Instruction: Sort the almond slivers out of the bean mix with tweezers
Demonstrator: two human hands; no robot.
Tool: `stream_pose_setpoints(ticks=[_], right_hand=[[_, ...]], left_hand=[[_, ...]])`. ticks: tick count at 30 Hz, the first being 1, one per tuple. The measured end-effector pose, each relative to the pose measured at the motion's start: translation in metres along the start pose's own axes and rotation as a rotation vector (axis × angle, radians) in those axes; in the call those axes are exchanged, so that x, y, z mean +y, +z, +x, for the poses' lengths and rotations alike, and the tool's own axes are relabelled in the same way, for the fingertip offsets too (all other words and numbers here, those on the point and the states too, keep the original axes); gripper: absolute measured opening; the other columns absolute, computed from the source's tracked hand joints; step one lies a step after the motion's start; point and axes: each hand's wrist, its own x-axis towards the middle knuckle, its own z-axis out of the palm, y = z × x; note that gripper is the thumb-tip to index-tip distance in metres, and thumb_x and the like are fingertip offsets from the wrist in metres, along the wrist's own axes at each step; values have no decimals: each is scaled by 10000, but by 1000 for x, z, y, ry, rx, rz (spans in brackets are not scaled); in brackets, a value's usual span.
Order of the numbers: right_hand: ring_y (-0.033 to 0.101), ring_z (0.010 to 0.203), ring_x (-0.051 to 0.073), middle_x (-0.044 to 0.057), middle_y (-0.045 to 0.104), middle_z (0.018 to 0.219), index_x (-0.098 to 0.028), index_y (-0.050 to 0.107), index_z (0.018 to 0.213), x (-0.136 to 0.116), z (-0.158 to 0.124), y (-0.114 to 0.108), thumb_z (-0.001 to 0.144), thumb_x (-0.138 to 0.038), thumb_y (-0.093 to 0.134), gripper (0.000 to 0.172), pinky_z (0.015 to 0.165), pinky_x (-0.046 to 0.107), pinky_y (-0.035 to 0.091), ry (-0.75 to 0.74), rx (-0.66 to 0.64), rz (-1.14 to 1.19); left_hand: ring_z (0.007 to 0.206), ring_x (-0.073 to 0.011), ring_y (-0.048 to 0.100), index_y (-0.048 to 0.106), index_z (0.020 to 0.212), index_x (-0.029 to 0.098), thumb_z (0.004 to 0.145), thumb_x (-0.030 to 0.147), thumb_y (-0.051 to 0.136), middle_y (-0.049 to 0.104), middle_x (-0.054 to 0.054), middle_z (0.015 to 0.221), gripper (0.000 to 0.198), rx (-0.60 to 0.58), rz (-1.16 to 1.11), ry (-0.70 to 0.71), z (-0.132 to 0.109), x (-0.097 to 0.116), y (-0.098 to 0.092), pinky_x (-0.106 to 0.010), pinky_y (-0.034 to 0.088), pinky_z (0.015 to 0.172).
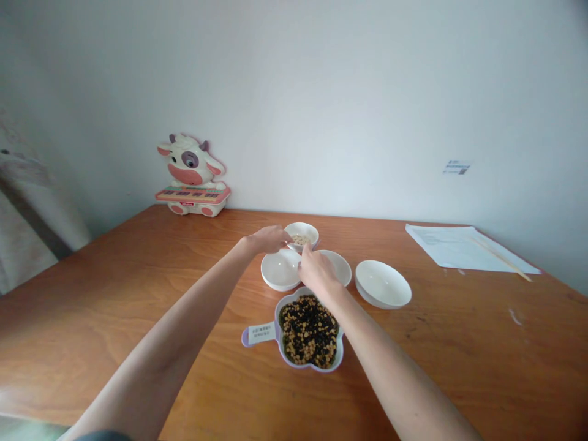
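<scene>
Small white bowl (301, 229) of pale beans (301, 240): on the worktop (114, 294), just ahead of both hands. Nearer than the hands, lilac-rimmed dish (277, 318) heaped with black and yellow beans (309, 332). Beneath them, white bowl (279, 272) and shallow white bowl (340, 266); to their right, wide white bowl (382, 283). Left hand (265, 240) curled, fingers at bowl's left rim; right hand (316, 271) bunched, fingertips at near rim. Pinch: cannot tell.

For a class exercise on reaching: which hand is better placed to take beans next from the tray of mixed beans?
Probably the right hand: it sits closer to the tray of mixed beans, just above it. The left hand is farther off, up beside the small bowl of pale beans.
</scene>
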Motion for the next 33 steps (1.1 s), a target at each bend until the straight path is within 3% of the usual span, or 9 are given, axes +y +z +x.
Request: stream_pose_setpoints(ticks=[5,9,12,17,22,25,29,31,33], right_hand=[[740,1039,306,245,742,1082,-61,498,1254,5,2,3,957,-161,507,314,778,329,535,-3,8,4],[738,1048,310,256,740,1074,-52,518,1217,6,1,4,963,-155,506,274,772,324,533,-12,10,17],[738,1050,312,255,740,1072,-48,522,1221,5,-1,3,962,-148,509,278,769,319,533,-12,12,27],[737,1053,304,253,737,1088,-50,537,1212,4,-1,4,969,-124,487,259,781,314,532,-10,23,38],[742,1024,310,261,736,1074,-48,509,1232,5,-3,8,982,-151,492,271,759,323,524,-3,55,50],[742,1006,302,253,739,1067,-54,502,1215,8,-8,8,1016,-271,499,294,753,318,510,-7,83,63],[734,985,269,195,747,1039,-100,486,1170,26,-20,5,1052,-401,435,327,737,295,478,-35,145,84],[724,933,240,132,743,974,-152,492,1093,42,-28,6,1055,-376,429,236,718,281,457,-78,190,96],[687,781,210,66,701,825,-199,482,948,59,-38,11,1046,-333,439,171,679,283,436,-211,315,152]], left_hand=[[840,-200,705,831,937,234,922,307,655,782,-78,887,191,14,18,-64,-14,2,-7,-228,460,717],[827,-201,719,825,985,221,967,263,590,795,-91,936,239,0,39,-152,-51,-3,-9,-227,454,698],[849,-218,722,824,920,221,972,321,592,794,-92,926,259,16,72,-263,-88,-3,-11,-246,483,741],[810,-223,726,814,892,243,969,319,560,782,-73,858,276,88,100,-344,-144,18,-10,-268,526,758],[779,-253,731,801,933,231,946,283,572,768,-85,820,235,130,84,-379,-179,44,-3,-300,565,715],[854,-245,733,775,1044,239,988,232,489,773,-85,966,292,180,74,-317,-189,61,1,-318,584,750],[979,-259,705,703,1181,171,1055,295,389,713,-134,1196,360,434,150,-252,-186,86,2,-352,590,772],[928,-234,695,724,1003,167,1063,323,402,732,-108,1038,363,483,122,-150,-177,97,2,-321,567,750],[728,-180,652,675,773,156,1055,333,426,689,-67,787,416,409,47,-45,-166,106,1,-282,518,674]])
